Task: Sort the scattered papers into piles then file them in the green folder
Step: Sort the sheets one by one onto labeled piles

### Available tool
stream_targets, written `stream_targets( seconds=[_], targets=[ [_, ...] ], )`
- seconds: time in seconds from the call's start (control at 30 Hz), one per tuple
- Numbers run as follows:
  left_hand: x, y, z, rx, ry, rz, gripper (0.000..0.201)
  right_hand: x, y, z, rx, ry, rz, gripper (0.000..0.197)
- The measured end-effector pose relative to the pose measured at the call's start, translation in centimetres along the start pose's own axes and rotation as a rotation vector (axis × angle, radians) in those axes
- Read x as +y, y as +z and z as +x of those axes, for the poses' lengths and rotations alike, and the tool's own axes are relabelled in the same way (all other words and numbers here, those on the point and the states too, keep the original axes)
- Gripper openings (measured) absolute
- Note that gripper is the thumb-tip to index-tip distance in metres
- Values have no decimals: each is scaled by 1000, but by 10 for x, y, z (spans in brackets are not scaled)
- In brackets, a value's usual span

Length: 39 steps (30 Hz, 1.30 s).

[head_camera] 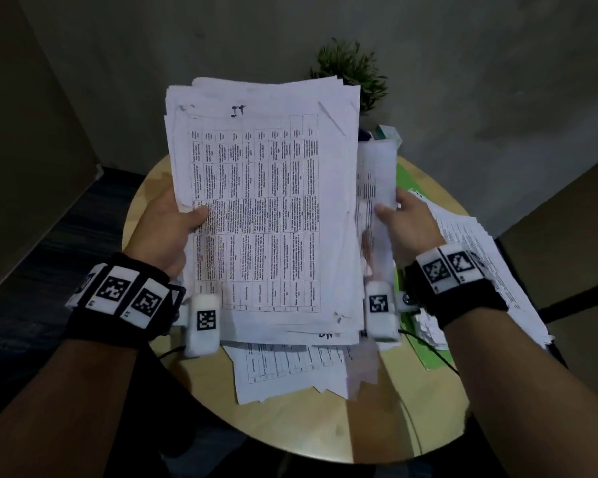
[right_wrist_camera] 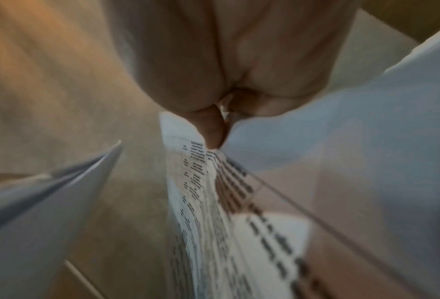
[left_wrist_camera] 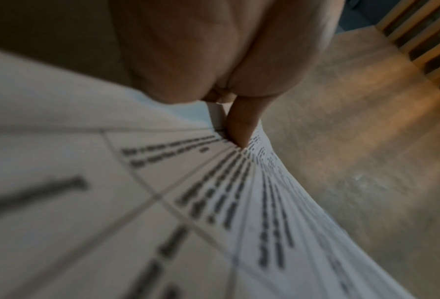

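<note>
The step in hand looks like sorting: a thick stack of papers (head_camera: 263,208) is held up above the round bench (head_camera: 290,426), and a smaller batch (head_camera: 377,177) is being drawn off its right edge. The left hand (head_camera: 173,222) is clamped on the stack's left edge, thumb across the printed table on the top sheet and the other fingers hidden behind. The right hand (head_camera: 397,215) pinches the smaller batch just beside the stack, thumb in front. The green folder (head_camera: 428,353) lies on the bench to the right of the stack, mostly covered by a fanned pile of sheets (head_camera: 480,257); more loose sheets (head_camera: 290,370) lie on the bench below the stack. A potted plant (head_camera: 353,70) stands behind the stack. By my judgement the next move calls for carrying the pinched batch clear of the stack and laying it on the pile it belongs to, square enough not to slide off the folder. The head view alone shows the folder, the piles and the bench. The left wrist view shows instead the left thumb (left_wrist_camera: 241,121) pressed onto the top sheet (left_wrist_camera: 111,202); the right wrist view shows the right thumb (right_wrist_camera: 211,129) on the batch's fanned edges (right_wrist_camera: 203,202), with a gap between that batch and the stack.
</note>
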State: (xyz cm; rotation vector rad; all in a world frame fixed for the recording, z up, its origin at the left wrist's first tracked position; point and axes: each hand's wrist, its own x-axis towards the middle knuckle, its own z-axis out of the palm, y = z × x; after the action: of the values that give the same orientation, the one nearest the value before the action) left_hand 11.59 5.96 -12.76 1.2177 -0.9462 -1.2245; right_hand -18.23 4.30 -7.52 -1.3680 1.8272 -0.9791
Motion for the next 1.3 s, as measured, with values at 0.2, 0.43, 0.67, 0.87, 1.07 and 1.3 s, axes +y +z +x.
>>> stream_targets(
  seconds=[0.2,0.43,0.67,0.87,1.07,1.3],
  targets=[
    [-5,1,3,-26,-101,-8,46,-43,18,4,-123,-11,420,32],
    [-6,-2,5,-31,-109,-34,42,-60,24,-9,-243,-55,465,31],
    [-8,-4,10,104,-14,-29,42,-24,26,-30,-368,-3,124,45],
    [-4,26,-5,-16,-8,76,46,-8,19,-33,-204,-62,113,35],
    [-12,82,-21,-47,41,188,52,30,-31,-29,-178,-30,70,30],
    [-34,205,-32,-154,-44,259,57,95,-123,-9,30,107,-219,35]
  ],
)
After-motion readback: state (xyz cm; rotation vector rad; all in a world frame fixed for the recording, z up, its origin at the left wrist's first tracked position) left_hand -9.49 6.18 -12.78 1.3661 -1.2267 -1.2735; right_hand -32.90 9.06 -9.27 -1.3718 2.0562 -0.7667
